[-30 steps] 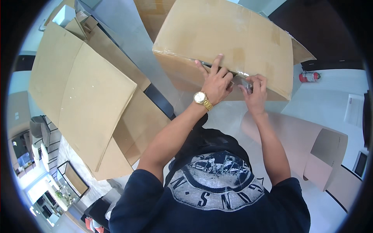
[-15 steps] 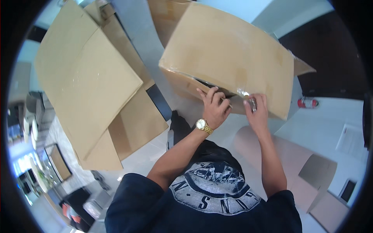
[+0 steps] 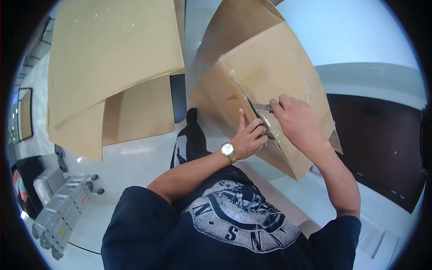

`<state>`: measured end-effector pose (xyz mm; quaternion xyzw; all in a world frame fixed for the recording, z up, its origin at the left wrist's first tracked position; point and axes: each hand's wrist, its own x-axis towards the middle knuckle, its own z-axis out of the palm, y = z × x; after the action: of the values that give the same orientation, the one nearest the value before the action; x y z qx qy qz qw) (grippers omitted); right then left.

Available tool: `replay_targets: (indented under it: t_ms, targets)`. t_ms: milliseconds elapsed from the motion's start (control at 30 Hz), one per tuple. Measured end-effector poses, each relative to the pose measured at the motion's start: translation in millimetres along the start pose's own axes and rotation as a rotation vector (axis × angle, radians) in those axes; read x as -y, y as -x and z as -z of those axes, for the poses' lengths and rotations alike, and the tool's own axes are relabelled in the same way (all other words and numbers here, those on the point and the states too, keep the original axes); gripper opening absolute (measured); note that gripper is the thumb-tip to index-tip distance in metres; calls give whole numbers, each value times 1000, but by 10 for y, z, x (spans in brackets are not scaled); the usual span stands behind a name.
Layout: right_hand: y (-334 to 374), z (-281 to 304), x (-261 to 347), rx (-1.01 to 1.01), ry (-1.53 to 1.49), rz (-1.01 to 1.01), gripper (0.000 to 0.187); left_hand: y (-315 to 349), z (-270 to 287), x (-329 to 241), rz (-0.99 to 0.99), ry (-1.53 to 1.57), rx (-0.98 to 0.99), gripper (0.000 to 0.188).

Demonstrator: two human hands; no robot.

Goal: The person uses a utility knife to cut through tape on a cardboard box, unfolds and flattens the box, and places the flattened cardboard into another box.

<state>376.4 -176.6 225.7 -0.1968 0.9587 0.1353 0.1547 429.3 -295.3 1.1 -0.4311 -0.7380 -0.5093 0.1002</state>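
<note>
Box (image 3: 281, 67) gaping along one edge, strip pinched beside the gap

Right of centre, just beyond my body, the brown cardboard box stands tilted in view, and a dark gap (image 3: 251, 105) runs along its edge, with shiny clear tape (image 3: 278, 135) beside it. My right hand (image 3: 294, 118) is over the far part of that edge, fingers bent and closed on a greyish strip (image 3: 261, 107) that sticks out to the left across the gap; it is too small for me to tell what it is made of. My left hand (image 3: 252, 138) is at the nearer part of the gap, index finger raised and the others curled against the edge; I cannot tell whether they grip the cardboard or only rest there. A gold watch (image 3: 227, 150) sits on my left wrist.

To the left, well apart from my hands, is a larger cardboard piece (image 3: 117, 54) with a broad flap. A dark panel (image 3: 179, 99) shows between it and the box. On the near left lies a silver ladder (image 3: 67, 209).
</note>
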Motion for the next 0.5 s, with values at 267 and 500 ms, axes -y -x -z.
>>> replay_targets:
  t_ms: [267, 500]
  targets:
    - [-405, -4, 192, 43, 349, 208, 8, 10, -1, -65, 24, -43, -45, 19]
    - [-1353, 235, 33, -106, 440, 425, 14, 49, -67, -101, 63, -44, -100, 21]
